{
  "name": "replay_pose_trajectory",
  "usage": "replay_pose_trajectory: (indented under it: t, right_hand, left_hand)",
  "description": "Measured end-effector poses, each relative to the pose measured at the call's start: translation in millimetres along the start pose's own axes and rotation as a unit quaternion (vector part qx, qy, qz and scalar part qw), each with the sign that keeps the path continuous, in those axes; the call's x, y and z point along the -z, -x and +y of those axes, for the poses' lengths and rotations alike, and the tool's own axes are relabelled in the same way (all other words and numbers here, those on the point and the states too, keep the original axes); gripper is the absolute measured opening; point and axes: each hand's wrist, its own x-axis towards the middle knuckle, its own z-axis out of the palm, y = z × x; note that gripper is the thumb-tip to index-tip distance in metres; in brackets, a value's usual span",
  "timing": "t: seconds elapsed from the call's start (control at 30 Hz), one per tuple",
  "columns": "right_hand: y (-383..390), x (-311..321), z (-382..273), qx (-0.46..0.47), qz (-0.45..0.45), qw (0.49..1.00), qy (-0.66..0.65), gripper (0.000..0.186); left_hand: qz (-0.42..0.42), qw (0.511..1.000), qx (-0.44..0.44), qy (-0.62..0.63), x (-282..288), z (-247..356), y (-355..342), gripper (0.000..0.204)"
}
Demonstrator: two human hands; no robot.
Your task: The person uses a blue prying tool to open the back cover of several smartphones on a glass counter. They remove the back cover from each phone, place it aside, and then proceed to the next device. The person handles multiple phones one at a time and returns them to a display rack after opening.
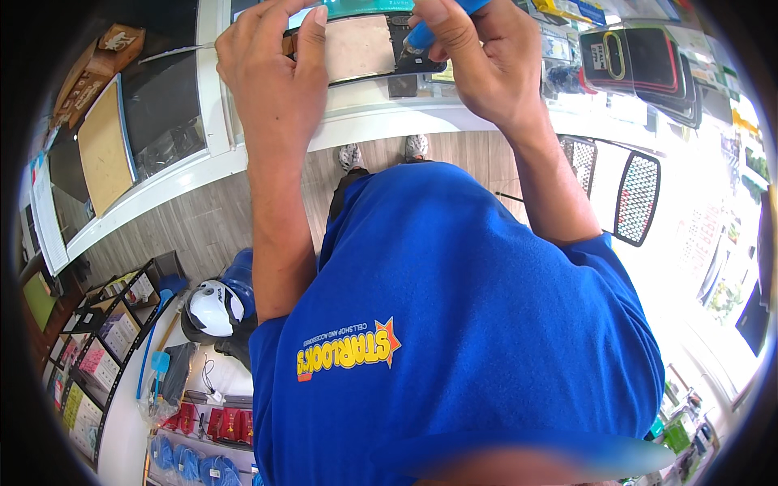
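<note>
At the top of the view, a black, flat device (363,50) that looks like an opened phone lies over a counter. A pale rectangular panel fills much of its upper face. My left hand (271,81) grips its left end, thumb along the near side and fingers curled around the far side. My right hand (496,69) is closed on a thick blue tool (423,37), whose exact kind I cannot make out. Its narrow end points down at the right part of the device, close to or touching it. Part of the tool is hidden by my fingers.
A teal mat (373,6) lies behind the device on the white-edged counter (381,119). Phone cases (632,61) stack at the right. A wooden box (101,69) sits at the left. A white helmet (215,309) and shelves of boxed goods (105,344) stand lower left.
</note>
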Motion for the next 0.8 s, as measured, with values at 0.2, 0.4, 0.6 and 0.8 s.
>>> replay_pose_trajectory:
  t: [0.2,0.4,0.6,0.8]
  right_hand:
    - [-11.1,3.6,-2.3,-0.091,0.021,0.995,-0.028,0.034]
    - [-18.9,-5.6,-5.2,-0.052,0.035,0.996,-0.065,0.034]
    - [-19.9,-8.1,-7.0,-0.078,0.04,0.993,-0.083,0.035]
    - [-21.1,4.0,-7.4,-0.137,0.012,0.99,0.024,0.037]
  left_hand:
    - [-0.107,0.984,-0.137,0.04,4.3,-0.2,-1.1,0.021]
    - [-0.142,0.975,-0.168,0.034,6.2,6.5,-4.0,0.022]
    - [-0.105,0.985,-0.129,0.04,2.5,-4.1,-0.8,0.012]
    - [-0.011,1.0,0.009,0.008,-4.0,-12.4,1.2,0.011]
